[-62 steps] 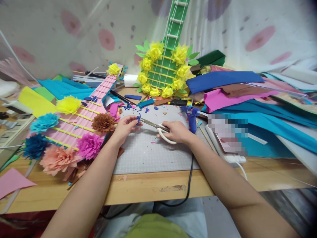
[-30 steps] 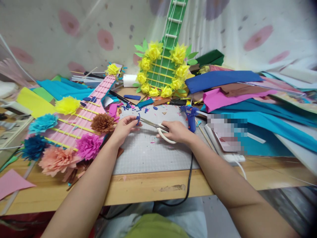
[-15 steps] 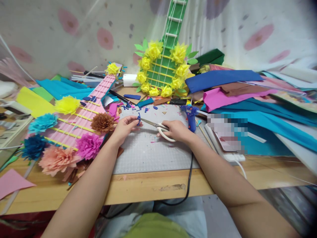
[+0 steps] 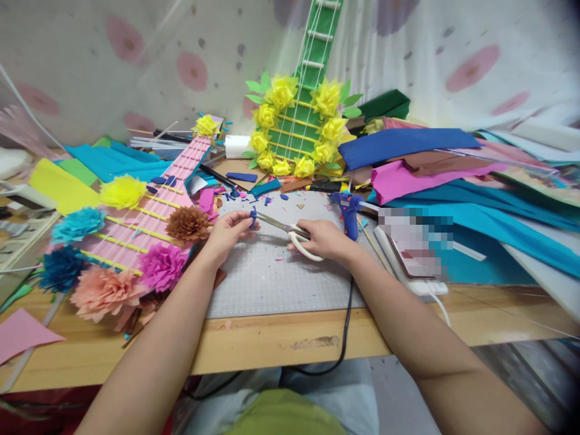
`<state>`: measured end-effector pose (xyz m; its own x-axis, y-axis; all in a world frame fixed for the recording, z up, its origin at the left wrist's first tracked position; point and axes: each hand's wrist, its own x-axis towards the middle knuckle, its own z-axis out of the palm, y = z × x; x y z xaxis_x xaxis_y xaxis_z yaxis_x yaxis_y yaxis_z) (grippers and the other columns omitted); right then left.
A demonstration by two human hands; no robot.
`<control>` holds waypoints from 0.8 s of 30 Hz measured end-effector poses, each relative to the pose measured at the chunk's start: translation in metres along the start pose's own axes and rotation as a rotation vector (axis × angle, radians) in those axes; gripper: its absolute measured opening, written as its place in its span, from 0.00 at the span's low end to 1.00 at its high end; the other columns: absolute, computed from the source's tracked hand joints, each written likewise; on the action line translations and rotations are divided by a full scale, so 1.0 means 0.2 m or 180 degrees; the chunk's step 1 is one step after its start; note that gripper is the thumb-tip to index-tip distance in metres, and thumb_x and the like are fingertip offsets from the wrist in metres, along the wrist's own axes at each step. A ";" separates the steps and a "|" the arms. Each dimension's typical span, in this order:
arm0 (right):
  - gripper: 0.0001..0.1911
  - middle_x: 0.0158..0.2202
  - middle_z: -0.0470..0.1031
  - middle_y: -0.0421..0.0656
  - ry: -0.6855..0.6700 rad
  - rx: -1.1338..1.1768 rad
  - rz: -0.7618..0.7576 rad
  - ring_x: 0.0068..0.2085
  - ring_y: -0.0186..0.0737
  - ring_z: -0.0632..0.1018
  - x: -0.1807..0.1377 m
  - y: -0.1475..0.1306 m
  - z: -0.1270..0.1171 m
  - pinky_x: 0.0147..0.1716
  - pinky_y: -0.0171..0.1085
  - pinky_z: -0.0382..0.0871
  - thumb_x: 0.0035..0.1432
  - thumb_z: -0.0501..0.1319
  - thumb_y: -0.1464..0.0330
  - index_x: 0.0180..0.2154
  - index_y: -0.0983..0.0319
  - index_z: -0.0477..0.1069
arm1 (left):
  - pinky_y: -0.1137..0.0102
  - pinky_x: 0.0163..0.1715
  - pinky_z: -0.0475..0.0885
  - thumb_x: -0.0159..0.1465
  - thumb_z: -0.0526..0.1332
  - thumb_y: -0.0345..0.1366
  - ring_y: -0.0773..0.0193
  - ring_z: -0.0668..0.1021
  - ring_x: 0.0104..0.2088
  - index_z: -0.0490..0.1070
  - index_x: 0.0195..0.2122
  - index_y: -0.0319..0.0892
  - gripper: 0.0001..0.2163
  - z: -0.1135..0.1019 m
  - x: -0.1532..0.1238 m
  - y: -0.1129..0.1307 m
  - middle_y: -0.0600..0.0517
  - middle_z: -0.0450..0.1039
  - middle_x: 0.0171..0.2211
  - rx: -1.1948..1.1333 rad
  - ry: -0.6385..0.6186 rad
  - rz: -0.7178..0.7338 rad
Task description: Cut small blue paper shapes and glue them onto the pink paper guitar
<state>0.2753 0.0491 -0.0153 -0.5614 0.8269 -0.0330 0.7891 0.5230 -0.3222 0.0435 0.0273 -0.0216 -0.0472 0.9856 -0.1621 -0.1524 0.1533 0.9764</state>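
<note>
Between the fingertips of my left hand (image 4: 230, 234) is a small dark blue paper piece (image 4: 252, 217), pinched upright. My right hand (image 4: 322, 237) grips white-handled scissors (image 4: 306, 249), whose blades point left and reach the edge of the blue piece. Both hands hover over a grey cutting mat (image 4: 272, 296) with tiny paper scraps on it. Left of my left hand lies a pink paper guitar (image 4: 122, 238) with yellow strings and paper flowers round its body. Several cut blue pieces (image 4: 163, 180) rest on that guitar.
A green paper guitar (image 4: 294, 136) with yellow flowers leans at the back. Close to my right hand stands a blue glue gun (image 4: 348, 214), its black cord (image 4: 348, 329) hanging over the table edge. Coloured paper sheets (image 4: 412, 142) pile up on the right, beside a phone (image 4: 414, 254).
The scissors have shifted very slightly right, and their blades look a little wider apart at the blue piece. My left hand keeps its place.
</note>
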 end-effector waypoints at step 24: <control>0.24 0.26 0.73 0.42 0.0044 0.0107 0.0011 0.26 0.35 0.68 0.01 0.01 0.01 0.25 0.32 0.50 0.50 0.56 0.47 0.31 0.61 0.70 | 0.66 0.33 0.74 0.47 0.67 0.36 0.61 0.78 0.33 0.68 0.32 0.37 0.14 0.01 -0.01 0.00 0.51 0.73 0.27 -0.0008 -0.0084 0.0005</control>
<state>0.2747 0.0513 -0.0185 -0.5549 0.8316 -0.0210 0.7822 0.5130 -0.3537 0.0456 0.0261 -0.0220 -0.0213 0.9874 -0.1567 -0.1547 0.1516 0.9763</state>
